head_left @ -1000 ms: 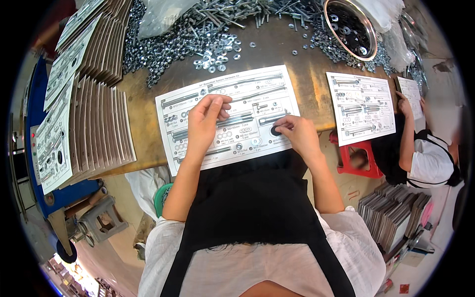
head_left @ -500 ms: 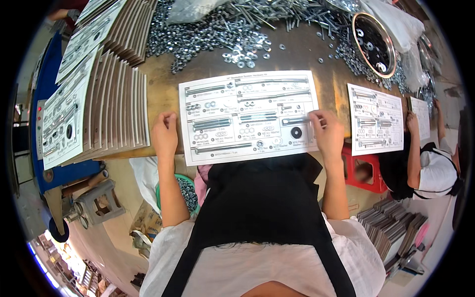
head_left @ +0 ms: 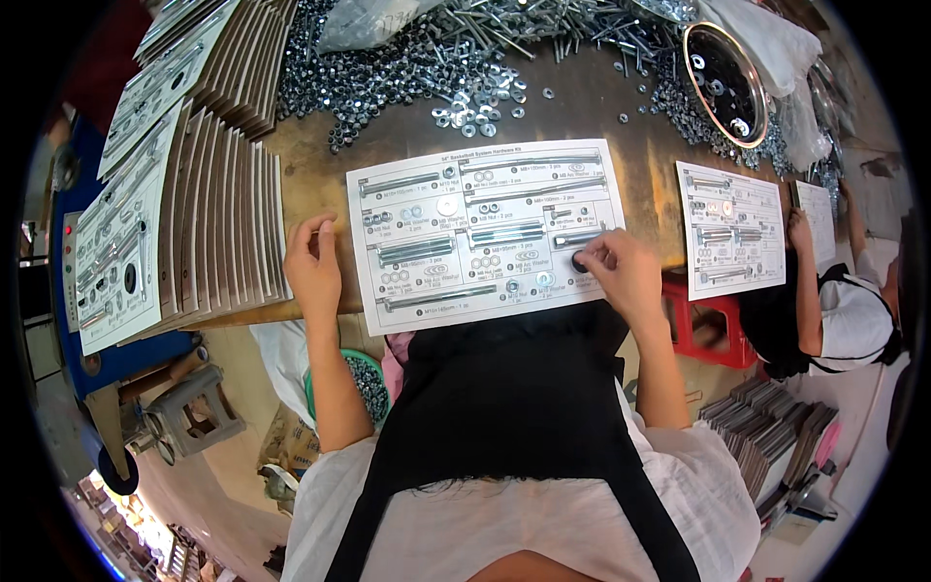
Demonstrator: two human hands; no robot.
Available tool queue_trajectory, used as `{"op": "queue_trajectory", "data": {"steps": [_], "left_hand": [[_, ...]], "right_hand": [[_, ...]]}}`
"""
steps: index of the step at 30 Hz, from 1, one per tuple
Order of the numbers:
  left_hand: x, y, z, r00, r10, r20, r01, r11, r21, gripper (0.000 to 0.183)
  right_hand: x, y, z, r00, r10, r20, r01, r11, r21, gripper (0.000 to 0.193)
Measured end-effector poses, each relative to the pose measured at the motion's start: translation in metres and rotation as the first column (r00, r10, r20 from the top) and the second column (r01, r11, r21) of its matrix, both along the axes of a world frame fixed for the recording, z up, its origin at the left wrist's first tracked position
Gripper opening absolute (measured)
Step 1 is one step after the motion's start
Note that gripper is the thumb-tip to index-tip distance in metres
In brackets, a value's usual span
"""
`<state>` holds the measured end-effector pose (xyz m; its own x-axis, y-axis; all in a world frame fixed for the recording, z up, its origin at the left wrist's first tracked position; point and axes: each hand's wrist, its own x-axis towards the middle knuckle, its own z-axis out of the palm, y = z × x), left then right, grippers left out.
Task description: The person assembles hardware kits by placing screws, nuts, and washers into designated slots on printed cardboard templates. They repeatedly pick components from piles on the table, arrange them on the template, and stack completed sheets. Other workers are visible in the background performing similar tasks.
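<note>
A white hardware card lies before me at the table's front edge, slightly tilted, with bolts, nuts and washers set on its printed outlines. The fingertips of my right hand pinch at a black washer near the card's lower right; they partly cover it. To the left of the card, my left hand hovers by the table edge, fingers loosely curled and apart, holding nothing. A short bolt sits just above the black washer.
Stacked filled cards stand at the left. Nuts, flat washers and long bolts are heaped at the back, near a round metal-rimmed tray. At the right are another card, a co-worker's arm and a red stool.
My right hand has shifted from the card's right edge down and left onto the black washer. My left hand has edged slightly left, its fingers a little looser.
</note>
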<state>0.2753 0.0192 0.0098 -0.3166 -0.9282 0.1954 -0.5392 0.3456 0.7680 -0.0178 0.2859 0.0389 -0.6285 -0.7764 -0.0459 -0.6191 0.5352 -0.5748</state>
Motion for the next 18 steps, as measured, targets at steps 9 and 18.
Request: {"op": "queue_trajectory", "data": {"steps": [9,18], "left_hand": [[-0.028,-0.038,-0.016,0.994,-0.098,0.046,0.103,0.988,-0.113,0.022],[-0.053,-0.138,-0.082,0.988,0.105,0.110,-0.091,0.987,-0.130,0.036]], "right_hand": [[0.010,-0.025,0.006,0.987,0.019,0.160,0.019,0.972,-0.233,0.013],[0.022,-0.279,-0.045,0.901,0.394,-0.183,-0.434,0.800,-0.415,0.009]]}}
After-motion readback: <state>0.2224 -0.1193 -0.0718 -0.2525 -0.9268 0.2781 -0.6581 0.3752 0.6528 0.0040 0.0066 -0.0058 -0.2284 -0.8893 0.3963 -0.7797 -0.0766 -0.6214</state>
